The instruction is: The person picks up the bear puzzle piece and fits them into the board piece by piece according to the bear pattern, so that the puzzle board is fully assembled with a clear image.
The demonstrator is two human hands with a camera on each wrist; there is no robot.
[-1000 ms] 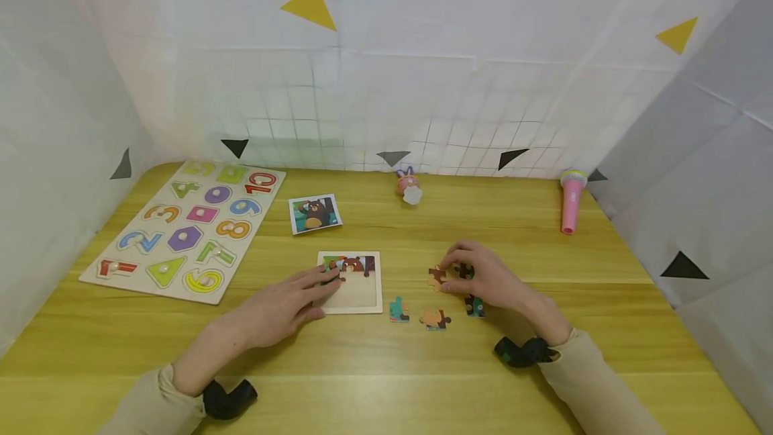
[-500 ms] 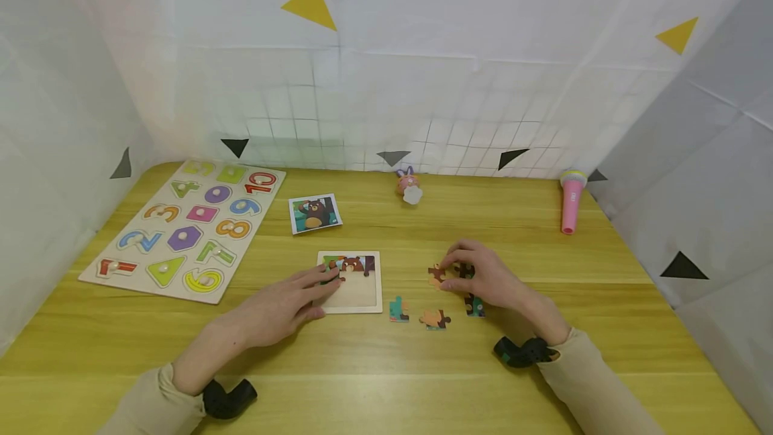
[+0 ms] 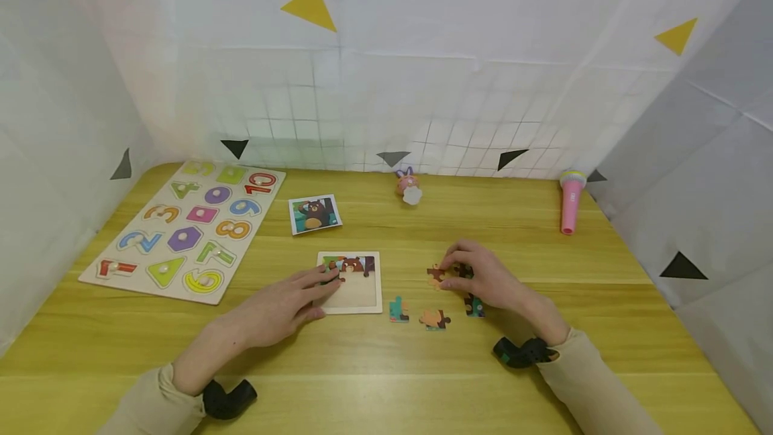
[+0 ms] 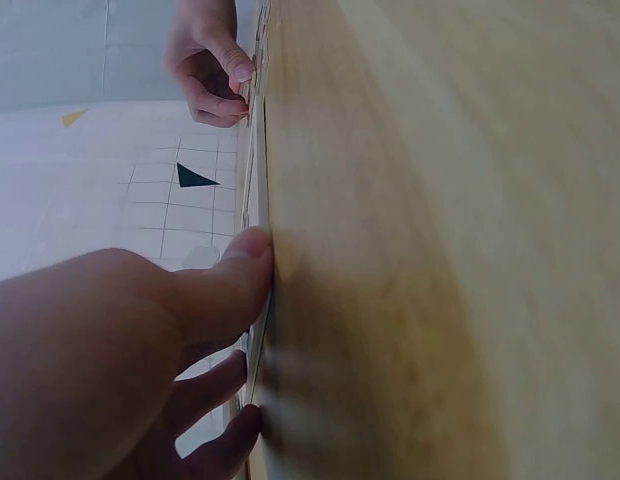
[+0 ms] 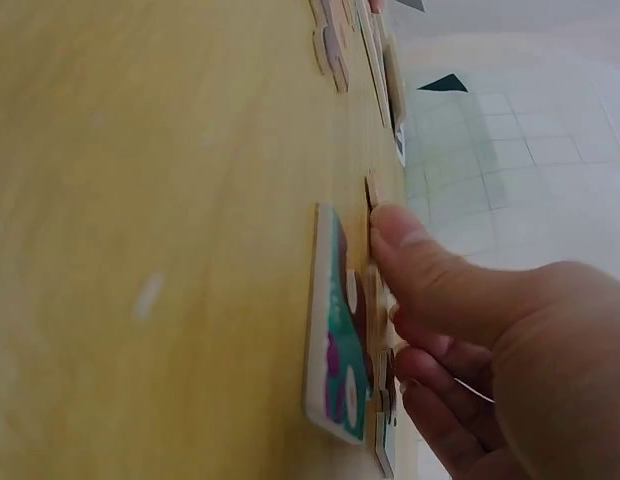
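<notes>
Your tray (image 3: 359, 294), mid-view in the head camera, looks partly done: bear pieces (image 3: 351, 264) fill its top strip, the lower part shows bare wood, and your left hand (image 3: 284, 305) lies with fingers over its left side, thumb at the near corner. Your right hand (image 3: 484, 279), right of centre, pinches the brown piece (image 3: 436, 276); it, the teal piece (image 3: 398, 311), the orange piece (image 3: 434, 319) and two dark pieces (image 3: 474, 307) remain outside. The number board (image 3: 209, 231), at left, holds knobbed shapes.
</notes>
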